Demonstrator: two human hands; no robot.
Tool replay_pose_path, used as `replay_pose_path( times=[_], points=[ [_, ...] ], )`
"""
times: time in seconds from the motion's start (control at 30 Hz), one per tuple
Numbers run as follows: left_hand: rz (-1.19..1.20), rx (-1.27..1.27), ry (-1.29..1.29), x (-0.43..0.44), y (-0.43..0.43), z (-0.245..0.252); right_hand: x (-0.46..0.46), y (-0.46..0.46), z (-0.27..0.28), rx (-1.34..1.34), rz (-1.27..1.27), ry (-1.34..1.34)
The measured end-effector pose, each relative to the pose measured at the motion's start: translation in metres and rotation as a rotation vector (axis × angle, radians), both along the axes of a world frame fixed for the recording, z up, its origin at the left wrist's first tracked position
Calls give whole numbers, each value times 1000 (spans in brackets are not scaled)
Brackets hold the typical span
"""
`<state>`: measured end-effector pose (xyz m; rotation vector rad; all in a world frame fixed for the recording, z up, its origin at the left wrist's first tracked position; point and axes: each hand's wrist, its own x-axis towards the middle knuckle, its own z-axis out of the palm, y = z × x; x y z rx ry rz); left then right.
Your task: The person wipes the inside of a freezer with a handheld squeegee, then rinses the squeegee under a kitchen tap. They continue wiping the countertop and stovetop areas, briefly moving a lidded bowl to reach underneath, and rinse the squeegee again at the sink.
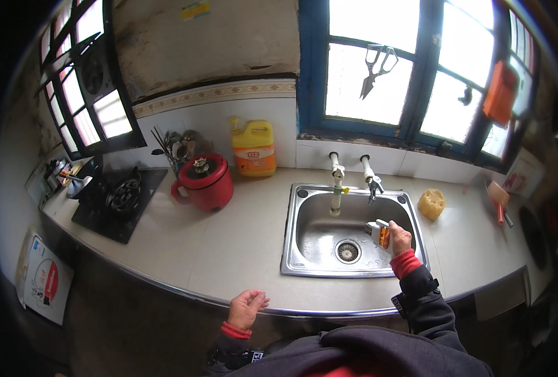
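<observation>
In the head view, my right hand (401, 238) grips a small white bottle with an orange label (381, 234), held tilted over the right side of the stainless steel sink (316, 235). A narrow end of the bottle points left; its exact kind is hard to make out. Below and left of it sits the drain strainer (348, 252), with water drops around it. Two taps (338, 173) (373, 181) come out of the wall behind the basin. My left hand (247, 308) hovers by the counter's front edge, fingers curled in, with nothing visible in it.
A yellow loofah sponge (431, 204) lies right of the sink. Leftward stand a yellow detergent jug (254, 150), a red electric pot (203, 184) and a black gas hob (118, 202). Scissors (377, 69) hang at the window. A red-handled tool (499, 207) rests far right.
</observation>
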<state>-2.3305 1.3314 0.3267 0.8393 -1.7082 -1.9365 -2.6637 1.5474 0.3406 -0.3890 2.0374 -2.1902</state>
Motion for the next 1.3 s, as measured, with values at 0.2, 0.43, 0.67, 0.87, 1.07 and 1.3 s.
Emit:
replay_pose_path(
  times=[0.2,0.43,0.67,0.87,1.07,1.3],
  points=[
    [3,21,-1,3,-1,1,-4,-4,-4,2,29,-121],
    [22,-55,-41,9,3,-3,-8,-9,-22,94,126,-349],
    [113,-5,-36,10,28,4,-16,-21,-21,21,336,-345],
    [164,-35,-23,-5,73,8,-26,-13,-24,-14,604,-25],
    [246,-25,-115,-25,136,14,-41,14,-7,110,759,72],
    [406,-40,-206,-10,194,14,-8,15,29,17,943,161]
  ],
)
